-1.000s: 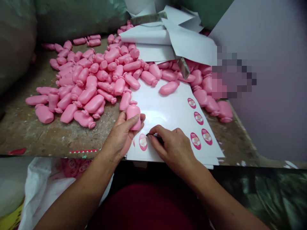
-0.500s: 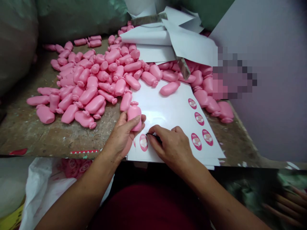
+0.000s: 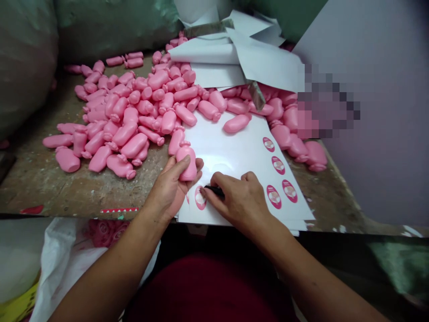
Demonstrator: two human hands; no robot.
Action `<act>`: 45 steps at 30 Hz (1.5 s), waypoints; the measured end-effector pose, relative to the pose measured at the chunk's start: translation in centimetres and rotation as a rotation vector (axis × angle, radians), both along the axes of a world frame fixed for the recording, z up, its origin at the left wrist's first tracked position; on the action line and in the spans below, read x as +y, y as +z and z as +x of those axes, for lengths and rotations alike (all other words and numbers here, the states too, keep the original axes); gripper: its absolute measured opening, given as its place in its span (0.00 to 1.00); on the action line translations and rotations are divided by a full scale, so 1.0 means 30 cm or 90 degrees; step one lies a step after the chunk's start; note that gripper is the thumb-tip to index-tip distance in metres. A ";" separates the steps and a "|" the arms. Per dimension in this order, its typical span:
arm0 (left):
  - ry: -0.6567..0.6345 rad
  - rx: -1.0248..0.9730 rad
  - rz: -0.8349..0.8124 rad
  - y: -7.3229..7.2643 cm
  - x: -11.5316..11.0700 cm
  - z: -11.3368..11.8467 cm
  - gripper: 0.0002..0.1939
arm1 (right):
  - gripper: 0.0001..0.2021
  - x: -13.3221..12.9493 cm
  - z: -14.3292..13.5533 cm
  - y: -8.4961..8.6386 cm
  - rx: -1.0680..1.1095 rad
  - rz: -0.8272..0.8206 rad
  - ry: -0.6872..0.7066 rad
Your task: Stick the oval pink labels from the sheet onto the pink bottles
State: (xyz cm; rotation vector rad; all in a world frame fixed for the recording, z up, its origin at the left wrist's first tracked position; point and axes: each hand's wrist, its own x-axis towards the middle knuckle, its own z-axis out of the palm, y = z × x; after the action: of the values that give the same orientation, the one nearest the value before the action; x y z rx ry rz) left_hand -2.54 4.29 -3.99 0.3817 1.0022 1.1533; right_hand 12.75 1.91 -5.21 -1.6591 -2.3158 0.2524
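Scuffed brown wooden tabletop [image 3: 134, 190] formed the work surface, its front edge running above a crumpled white plastic sack [image 3: 60, 255]. Just beyond that edge, a person's left hand [image 3: 169, 188] held a smooth pink plastic bottle [image 3: 191, 156] neck upward, thumb across the front and fingers behind, a grip seemingly meant to steady its rounded body. Beside it, the right hand [image 3: 239, 197] pinched a slim black tool [image 3: 217, 191] between thumb and fingers, low over a pink-and-white oval sticker [image 3: 200, 203] on a glossy white sheet [image 3: 223, 147]; whether the tip touched the sticker could not be told. Four similar ovals [image 3: 289, 191] lay toward the sheet's right side. Farther back, heaped pink bottles [image 3: 124, 133] sat within apparent reach, one lone bottle [image 3: 237, 123] resting on the sheet. Behind, a dull flat strip [image 3: 256, 95] showed among loose white papers [image 3: 214, 53], likely as a weight, before bulky greenish plastic bags [image 3: 114, 27].
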 end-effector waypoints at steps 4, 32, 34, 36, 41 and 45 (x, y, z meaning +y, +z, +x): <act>0.014 0.003 -0.004 0.003 0.006 0.005 0.10 | 0.12 0.014 0.021 0.043 0.215 -0.179 -0.041; -0.148 -0.061 0.056 0.058 -0.204 0.045 0.27 | 0.13 -0.033 0.076 0.102 0.660 -0.366 -0.028; -0.145 -0.056 0.058 0.058 -0.205 0.045 0.27 | 0.14 -0.033 0.078 0.101 0.656 -0.370 -0.028; -0.143 -0.049 0.059 0.057 -0.206 0.045 0.27 | 0.14 -0.033 0.079 0.101 0.655 -0.375 -0.026; -0.135 -0.039 0.052 0.056 -0.209 0.046 0.28 | 0.14 -0.034 0.075 0.102 0.667 -0.384 -0.028; -0.132 -0.030 0.051 0.054 -0.209 0.046 0.29 | 0.15 -0.035 0.072 0.102 0.672 -0.389 -0.032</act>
State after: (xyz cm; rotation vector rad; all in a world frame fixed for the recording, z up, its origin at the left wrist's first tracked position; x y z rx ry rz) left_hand -1.15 -1.98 -2.37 0.5079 0.8551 1.0121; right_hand 14.91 0.84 -2.15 -1.2606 -1.4215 1.5101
